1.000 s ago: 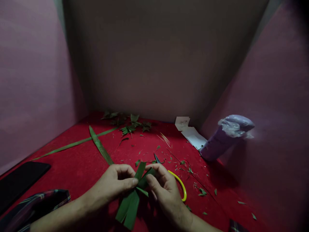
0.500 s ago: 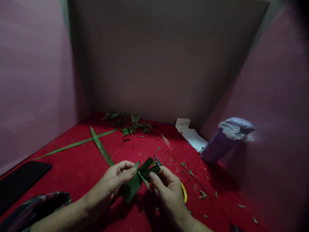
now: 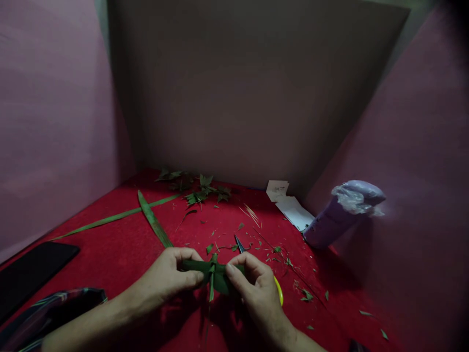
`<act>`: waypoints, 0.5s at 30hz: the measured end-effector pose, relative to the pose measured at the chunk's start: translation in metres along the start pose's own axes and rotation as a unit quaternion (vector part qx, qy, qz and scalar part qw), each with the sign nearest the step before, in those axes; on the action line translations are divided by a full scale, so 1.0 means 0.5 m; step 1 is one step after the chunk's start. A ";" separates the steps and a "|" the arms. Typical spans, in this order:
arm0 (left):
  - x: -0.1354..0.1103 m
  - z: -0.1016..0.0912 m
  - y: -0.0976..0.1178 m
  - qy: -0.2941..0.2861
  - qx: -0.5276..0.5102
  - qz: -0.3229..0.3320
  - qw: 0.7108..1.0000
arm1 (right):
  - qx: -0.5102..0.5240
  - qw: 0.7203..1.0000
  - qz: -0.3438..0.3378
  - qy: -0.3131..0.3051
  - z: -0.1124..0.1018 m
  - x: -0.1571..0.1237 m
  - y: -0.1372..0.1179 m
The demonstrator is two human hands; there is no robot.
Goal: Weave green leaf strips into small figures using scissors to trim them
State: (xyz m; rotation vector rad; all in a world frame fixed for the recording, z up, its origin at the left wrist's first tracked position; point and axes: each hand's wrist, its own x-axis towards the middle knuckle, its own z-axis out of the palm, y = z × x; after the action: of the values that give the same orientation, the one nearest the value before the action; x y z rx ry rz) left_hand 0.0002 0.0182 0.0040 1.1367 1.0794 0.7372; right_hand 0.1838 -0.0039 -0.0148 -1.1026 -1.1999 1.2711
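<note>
My left hand (image 3: 169,277) and my right hand (image 3: 256,288) both pinch a folded piece of green leaf strips (image 3: 212,272) between thumb and fingers, just above the red cloth (image 3: 120,244). The piece lies roughly level between the two hands, with a thin strip hanging down from its middle. Scissors with a yellow handle (image 3: 279,293) lie on the cloth right behind my right hand; their dark blade tip (image 3: 239,243) pokes out beyond my fingers.
Long green leaf blades (image 3: 154,226) cross on the cloth at the left. A pile of cut leaves (image 3: 198,190) lies at the back. White cards (image 3: 293,205) and a purple plastic-covered cup (image 3: 340,210) sit at the right. A black phone (image 3: 29,269) lies at the left edge.
The leaf piece has been turned from hanging down toward me to lying level between my hands, and folded tighter. Both hands have stayed together over the same spot.
</note>
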 end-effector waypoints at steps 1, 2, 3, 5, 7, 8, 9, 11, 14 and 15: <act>-0.002 0.000 0.004 0.002 -0.006 0.003 1.000 | 0.000 1.000 0.009 -0.006 0.002 -0.001 -0.001; -0.005 0.001 0.009 0.008 -0.012 0.012 1.000 | 0.005 1.000 0.014 -0.013 0.004 -0.002 0.000; -0.007 0.002 0.014 0.013 -0.017 0.026 0.999 | 0.013 1.000 0.018 -0.022 0.006 -0.003 0.001; -0.010 0.004 0.023 0.019 -0.034 0.053 0.998 | 0.025 0.999 0.026 -0.040 0.010 -0.005 0.005; -0.010 0.006 0.027 0.033 -0.068 0.066 0.995 | 0.038 0.998 0.035 -0.047 0.012 -0.006 0.010; -0.010 0.008 0.027 0.041 -0.088 0.067 0.993 | 0.049 0.997 0.040 -0.045 0.012 -0.006 0.011; -0.009 0.009 0.027 0.046 -0.107 0.065 0.991 | 0.062 0.996 0.045 -0.040 0.013 -0.006 0.011; -0.008 0.011 0.025 0.041 -0.130 0.057 0.989 | 0.086 0.995 0.054 -0.023 0.014 -0.006 0.008; -0.008 0.013 0.022 0.010 -0.142 0.054 0.988 | 0.110 0.992 0.064 -0.009 0.019 -0.008 0.002; -0.009 0.014 0.021 0.002 -0.148 0.053 0.988 | 0.118 0.991 0.068 -0.010 0.021 -0.009 0.001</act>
State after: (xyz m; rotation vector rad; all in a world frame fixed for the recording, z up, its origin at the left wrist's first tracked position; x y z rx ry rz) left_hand 0.0056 0.0149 0.0159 0.9422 0.8822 0.9494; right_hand 0.1738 -0.0090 -0.0146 -1.0125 -0.9732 1.4887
